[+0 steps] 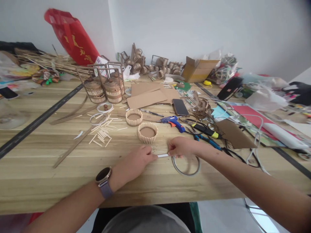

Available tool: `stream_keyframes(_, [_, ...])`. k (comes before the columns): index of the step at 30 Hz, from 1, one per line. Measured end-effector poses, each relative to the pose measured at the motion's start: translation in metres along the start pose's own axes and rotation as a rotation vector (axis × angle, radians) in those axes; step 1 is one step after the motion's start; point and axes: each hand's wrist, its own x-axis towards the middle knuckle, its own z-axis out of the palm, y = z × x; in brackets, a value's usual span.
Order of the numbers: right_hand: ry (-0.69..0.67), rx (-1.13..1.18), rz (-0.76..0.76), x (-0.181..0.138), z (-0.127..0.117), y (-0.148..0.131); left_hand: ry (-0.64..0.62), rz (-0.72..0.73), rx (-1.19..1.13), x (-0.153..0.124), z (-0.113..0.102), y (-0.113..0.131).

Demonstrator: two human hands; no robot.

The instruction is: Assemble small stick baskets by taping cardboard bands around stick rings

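While the worktop (60,184) spreads beneath | left hand (136,158) and right hand (181,147) pinch, slightly apart | grey-white ring (186,174) lies beside the right | narrow white strip (162,155) spans both grips | step, seemingly: straightening or measuring it; next likely calls for even tension

A single head-worn camera looked forward and down across the worktop (60,181), with both hands (132,163) near, at lower centre. Its wide view reached from the person's clothing (145,223) at the bottom edge to the wall (194,29) beyond.
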Motion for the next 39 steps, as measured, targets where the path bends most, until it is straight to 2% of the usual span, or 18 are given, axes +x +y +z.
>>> stream_keyframes(16, [0.051, -0.104, 0.08, -0.009, -0.001, -0.019, -0.035, -0.025, 0.099, 0.001, -0.007, 0.01])
stream_keyframes(22, [0.029, -0.082, 0.05, -0.005, 0.0, -0.017, 0.004, -0.042, 0.124, 0.002, 0.0, 0.006])
stream_keyframes(28, [0.011, -0.039, -0.005, -0.002, 0.002, -0.033, 0.08, 0.011, 0.119, 0.002, 0.008, 0.003])
stream_keyframes(33, [0.002, -0.028, -0.043, 0.0, 0.003, -0.045, 0.056, 0.007, 0.107, 0.003, 0.016, 0.004])
stream_keyframes(39, [0.001, 0.018, -0.045, 0.002, 0.004, -0.037, 0.048, 0.053, 0.181, 0.003, 0.019, 0.004])
